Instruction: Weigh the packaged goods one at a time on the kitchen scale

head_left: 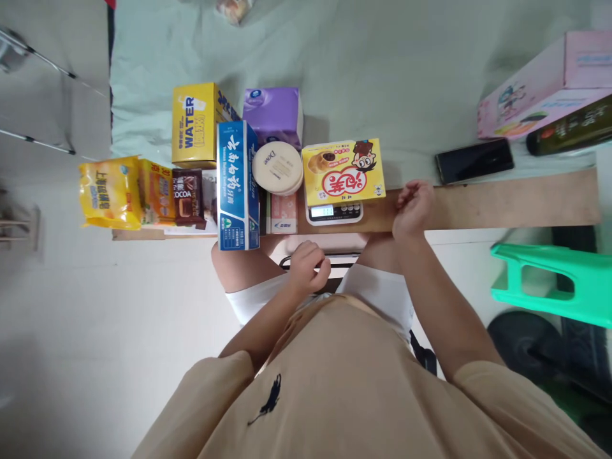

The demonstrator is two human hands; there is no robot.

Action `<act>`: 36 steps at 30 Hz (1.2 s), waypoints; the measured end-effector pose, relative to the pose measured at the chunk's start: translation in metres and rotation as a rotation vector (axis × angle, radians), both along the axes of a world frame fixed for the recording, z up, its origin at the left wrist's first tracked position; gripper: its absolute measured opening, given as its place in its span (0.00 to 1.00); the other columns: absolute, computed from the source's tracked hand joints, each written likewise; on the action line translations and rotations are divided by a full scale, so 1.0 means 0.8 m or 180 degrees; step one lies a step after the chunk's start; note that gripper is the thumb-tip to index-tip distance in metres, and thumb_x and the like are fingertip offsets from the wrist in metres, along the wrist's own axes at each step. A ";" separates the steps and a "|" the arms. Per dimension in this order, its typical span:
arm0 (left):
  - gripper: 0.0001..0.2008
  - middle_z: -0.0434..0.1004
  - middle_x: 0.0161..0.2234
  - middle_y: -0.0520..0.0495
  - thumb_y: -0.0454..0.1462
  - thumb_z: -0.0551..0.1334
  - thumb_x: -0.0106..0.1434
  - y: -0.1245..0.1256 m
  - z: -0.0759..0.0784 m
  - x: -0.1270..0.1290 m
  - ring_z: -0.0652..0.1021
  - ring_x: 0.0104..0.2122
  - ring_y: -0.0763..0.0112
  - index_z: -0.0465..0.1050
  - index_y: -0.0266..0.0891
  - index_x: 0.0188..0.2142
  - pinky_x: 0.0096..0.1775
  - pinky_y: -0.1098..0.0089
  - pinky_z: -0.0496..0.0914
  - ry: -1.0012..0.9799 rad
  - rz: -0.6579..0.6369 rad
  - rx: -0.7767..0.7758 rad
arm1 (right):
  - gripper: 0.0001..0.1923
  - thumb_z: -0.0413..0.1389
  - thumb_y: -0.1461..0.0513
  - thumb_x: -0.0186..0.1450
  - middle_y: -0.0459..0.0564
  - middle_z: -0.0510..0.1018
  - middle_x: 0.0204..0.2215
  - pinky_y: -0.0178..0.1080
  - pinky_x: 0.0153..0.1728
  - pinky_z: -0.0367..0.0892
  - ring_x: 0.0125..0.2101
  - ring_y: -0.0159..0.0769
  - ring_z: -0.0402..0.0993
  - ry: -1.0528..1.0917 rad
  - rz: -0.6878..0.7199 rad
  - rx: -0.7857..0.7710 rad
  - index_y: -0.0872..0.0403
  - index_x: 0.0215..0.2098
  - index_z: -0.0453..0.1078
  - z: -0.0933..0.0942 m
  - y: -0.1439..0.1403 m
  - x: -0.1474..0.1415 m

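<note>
My left hand point(308, 266) is curled into a loose fist above my lap, just in front of the board edge, with nothing seen in it. My right hand point(414, 204), also closed and with nothing showing in it, rests at the wooden board point(516, 199), right of the scale. A yellow snack box point(342, 169) with red lettering lies on a small kitchen scale point(327, 218), whose lit display and buttons show below it. Left of the scale are a round cream Dove jar point(278, 167), a small pink box point(283, 217) and a tall blue toothpaste box point(236, 185).
Behind stand a yellow WATER box point(194, 124) and a purple tissue pack point(272, 115). Yellow snack bags point(109, 192) and a brown cocoa pack point(188, 196) lie far left. Rightward are a black phone point(474, 160), pink carton point(530, 92), dark bottle point(571, 131) and green stool point(549, 306).
</note>
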State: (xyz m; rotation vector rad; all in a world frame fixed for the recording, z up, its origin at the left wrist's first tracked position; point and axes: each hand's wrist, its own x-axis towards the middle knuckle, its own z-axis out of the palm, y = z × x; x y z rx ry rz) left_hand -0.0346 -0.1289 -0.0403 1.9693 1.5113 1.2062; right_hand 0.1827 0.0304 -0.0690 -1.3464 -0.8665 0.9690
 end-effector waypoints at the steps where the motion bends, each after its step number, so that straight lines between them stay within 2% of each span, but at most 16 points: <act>1: 0.17 0.60 0.20 0.51 0.34 0.55 0.69 -0.001 0.001 -0.001 0.64 0.25 0.70 0.56 0.42 0.23 0.31 0.64 0.60 0.0010 -0.0071 -0.0024 | 0.20 0.47 0.43 0.67 0.40 0.59 0.22 0.33 0.22 0.53 0.21 0.28 0.57 0.0114 -0.0073 -0.0019 0.49 0.32 0.62 -0.001 0.006 0.001; 3: 0.18 0.58 0.19 0.52 0.34 0.55 0.68 -0.002 0.004 -0.003 0.62 0.24 0.70 0.54 0.42 0.22 0.30 0.64 0.58 0.0007 -0.0180 -0.0065 | 0.21 0.47 0.42 0.67 0.39 0.58 0.22 0.33 0.21 0.52 0.20 0.27 0.56 0.0271 -0.0111 -0.0077 0.49 0.31 0.60 -0.001 0.014 0.005; 7: 0.18 0.60 0.19 0.51 0.36 0.54 0.69 -0.006 0.008 -0.004 0.64 0.24 0.69 0.55 0.43 0.22 0.31 0.63 0.60 -0.0077 -0.0229 -0.0204 | 0.18 0.49 0.46 0.67 0.40 0.59 0.22 0.32 0.22 0.52 0.20 0.27 0.55 0.0677 -0.0053 -0.0210 0.50 0.30 0.59 0.000 0.016 0.014; 10: 0.19 0.63 0.20 0.50 0.40 0.53 0.72 -0.011 0.008 -0.006 0.66 0.25 0.68 0.57 0.44 0.22 0.31 0.63 0.62 -0.0181 -0.0155 -0.0350 | 0.17 0.49 0.46 0.66 0.40 0.59 0.22 0.33 0.22 0.51 0.21 0.27 0.55 0.0710 -0.0004 -0.0197 0.49 0.30 0.59 -0.001 0.013 0.019; 14: 0.20 0.67 0.22 0.48 0.44 0.51 0.73 -0.019 0.008 -0.007 0.70 0.27 0.66 0.61 0.44 0.24 0.32 0.61 0.65 -0.0312 0.0024 -0.0529 | 0.22 0.49 0.41 0.65 0.40 0.57 0.22 0.34 0.21 0.51 0.20 0.28 0.53 0.0583 0.0084 -0.0176 0.49 0.29 0.56 -0.004 0.012 0.021; 17: 0.18 0.73 0.28 0.45 0.47 0.51 0.73 -0.021 0.007 -0.008 0.74 0.32 0.63 0.67 0.43 0.30 0.37 0.60 0.70 -0.0392 0.0209 -0.0604 | 0.23 0.49 0.40 0.65 0.40 0.56 0.21 0.35 0.21 0.50 0.20 0.28 0.53 0.0506 0.0124 -0.0207 0.49 0.29 0.56 -0.005 0.011 0.020; 20: 0.20 0.77 0.42 0.39 0.52 0.51 0.73 -0.015 0.002 -0.007 0.77 0.45 0.58 0.72 0.42 0.43 0.49 0.55 0.73 -0.0432 0.0376 -0.0618 | 0.22 0.50 0.41 0.65 0.40 0.58 0.21 0.34 0.21 0.50 0.20 0.29 0.54 0.0509 0.0090 -0.0204 0.49 0.29 0.57 -0.006 0.009 0.020; 25: 0.35 0.67 0.63 0.30 0.60 0.48 0.71 0.009 -0.008 0.004 0.69 0.65 0.51 0.62 0.38 0.65 0.66 0.47 0.65 -0.0718 0.0760 -0.0715 | 0.20 0.53 0.43 0.63 0.40 0.60 0.20 0.33 0.21 0.50 0.20 0.28 0.55 0.0398 0.0157 -0.0089 0.49 0.29 0.59 -0.003 0.003 0.017; 29: 0.41 0.55 0.73 0.30 0.63 0.49 0.70 0.027 -0.004 0.017 0.57 0.75 0.48 0.54 0.40 0.71 0.75 0.44 0.51 -0.1006 0.0960 -0.0988 | 0.20 0.56 0.44 0.63 0.40 0.63 0.20 0.33 0.20 0.52 0.20 0.27 0.57 0.0300 0.0262 -0.0077 0.50 0.29 0.63 0.002 -0.002 0.014; 31: 0.42 0.51 0.75 0.32 0.64 0.51 0.69 0.034 0.000 0.023 0.51 0.77 0.49 0.53 0.42 0.72 0.77 0.45 0.46 -0.1072 0.0982 -0.1089 | 0.20 0.57 0.44 0.64 0.41 0.66 0.22 0.33 0.22 0.56 0.22 0.28 0.61 0.0191 0.0359 -0.0083 0.50 0.30 0.66 0.005 -0.005 0.013; 33: 0.43 0.48 0.77 0.34 0.64 0.50 0.69 0.039 0.002 0.026 0.49 0.79 0.51 0.50 0.43 0.74 0.78 0.47 0.44 -0.1140 0.1034 -0.1186 | 0.19 0.56 0.44 0.66 0.42 0.70 0.25 0.35 0.27 0.65 0.25 0.28 0.66 -0.0037 0.0453 -0.0052 0.51 0.32 0.68 0.010 -0.008 0.011; 36: 0.45 0.42 0.79 0.35 0.64 0.49 0.70 0.044 0.002 0.025 0.47 0.79 0.53 0.46 0.42 0.76 0.78 0.48 0.43 -0.1239 0.1071 -0.1299 | 0.17 0.55 0.46 0.68 0.46 0.78 0.34 0.41 0.45 0.75 0.36 0.32 0.77 -0.0349 0.0549 0.0033 0.51 0.38 0.72 0.018 -0.014 0.006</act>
